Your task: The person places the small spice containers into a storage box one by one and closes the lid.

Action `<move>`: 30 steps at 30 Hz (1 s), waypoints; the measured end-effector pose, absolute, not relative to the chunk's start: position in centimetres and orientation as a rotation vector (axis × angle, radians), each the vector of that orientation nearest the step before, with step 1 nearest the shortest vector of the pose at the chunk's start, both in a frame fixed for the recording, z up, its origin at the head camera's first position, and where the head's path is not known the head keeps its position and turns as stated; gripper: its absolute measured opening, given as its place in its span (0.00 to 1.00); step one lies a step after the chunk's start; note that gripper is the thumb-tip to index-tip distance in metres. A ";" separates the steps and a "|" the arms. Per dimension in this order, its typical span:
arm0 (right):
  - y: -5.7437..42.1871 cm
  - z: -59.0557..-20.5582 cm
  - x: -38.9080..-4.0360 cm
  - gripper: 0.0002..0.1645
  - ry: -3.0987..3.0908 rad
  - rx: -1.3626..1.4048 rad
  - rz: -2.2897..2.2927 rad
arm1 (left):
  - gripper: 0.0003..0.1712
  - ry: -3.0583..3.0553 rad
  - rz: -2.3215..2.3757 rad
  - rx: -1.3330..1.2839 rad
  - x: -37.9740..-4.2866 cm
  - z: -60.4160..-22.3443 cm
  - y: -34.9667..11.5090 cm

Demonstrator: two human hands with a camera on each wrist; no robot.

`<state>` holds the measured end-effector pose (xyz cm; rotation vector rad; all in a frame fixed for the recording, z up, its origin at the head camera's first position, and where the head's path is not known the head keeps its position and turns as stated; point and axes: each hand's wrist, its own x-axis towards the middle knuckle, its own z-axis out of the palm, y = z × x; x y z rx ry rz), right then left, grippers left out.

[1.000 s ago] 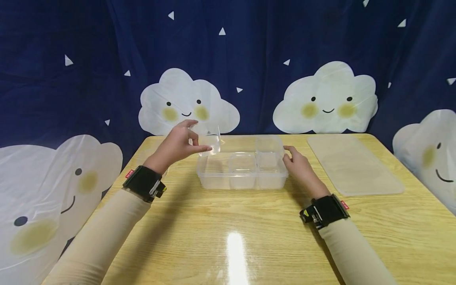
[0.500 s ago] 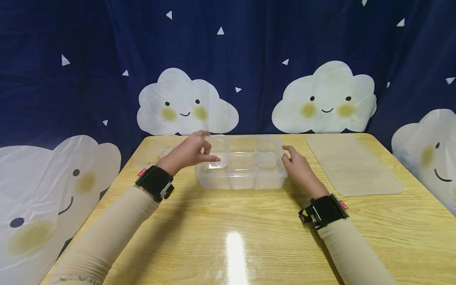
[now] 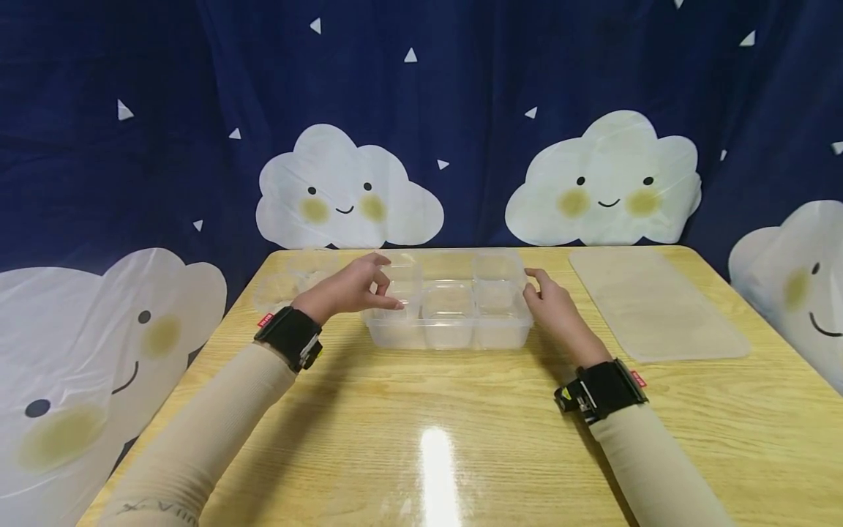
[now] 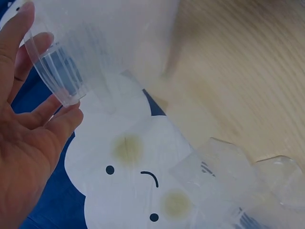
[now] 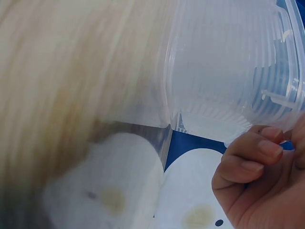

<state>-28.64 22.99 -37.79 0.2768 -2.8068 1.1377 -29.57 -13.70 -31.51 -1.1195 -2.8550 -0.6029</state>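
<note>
Clear plastic half covered, sleeves cropped.
In the head view, the left hand (image 3: 349,288) covers part of the small container (image 3: 407,272) it grips; the left sleeve (image 3: 204,428) and right sleeve (image 3: 658,468) run off the bottom edge, and the left one's lettering is too small to read. The left wrist view crops the loose clear pieces (image 4: 219,164); the right wrist view blurs the tabletop (image 5: 71,71) and cuts off the right hand (image 5: 262,183) and clear box (image 5: 219,62).

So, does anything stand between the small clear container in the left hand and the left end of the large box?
Nothing visible does. The left hand holds the small container at the left end of the large box; the middle container sits to its right. Whether the held one touches bottom is unclear.
</note>
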 end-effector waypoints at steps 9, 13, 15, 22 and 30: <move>22.8 -37.7 -28.6 0.31 -2.805 0.272 1.124 | 0.28 -2.953 -0.603 -1.150 -29.9 -32.4 -14.0; 22.8 -37.7 -28.5 0.31 -2.804 0.277 1.129 | 0.28 -2.939 -0.567 -1.232 -30.1 -32.5 -14.0; 22.8 -37.7 -28.5 0.31 -2.803 0.278 1.129 | 0.28 -2.925 -0.550 -1.259 -30.0 -32.6 -14.0; 22.9 -37.8 -28.6 0.31 -2.810 0.274 1.135 | 0.26 -2.942 -0.509 -1.259 -30.0 -32.7 -14.0; 22.9 -37.8 -28.5 0.31 -2.809 0.281 1.129 | 0.24 -3.021 -0.488 -1.133 -30.0 -32.8 -13.7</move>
